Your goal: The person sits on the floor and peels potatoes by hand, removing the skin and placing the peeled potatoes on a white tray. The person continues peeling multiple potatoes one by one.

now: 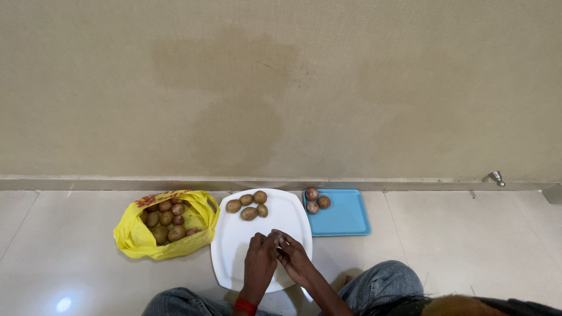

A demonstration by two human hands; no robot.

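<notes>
My left hand (260, 257) and my right hand (294, 257) meet fingertip to fingertip over the near half of a white plate (234, 246) on the floor. Whether anything small lies between the fingers is too fine to tell. Several brown potatoes (248, 205) lie in a cluster at the plate's far edge. A red band circles my left wrist.
A yellow plastic bag (140, 237) holding several potatoes and onions sits left of the plate. A blue tray (345, 216) with three reddish onions (317, 200) in its far left corner lies to the right. My jeans-clad knees frame the bottom. A beige wall rises behind.
</notes>
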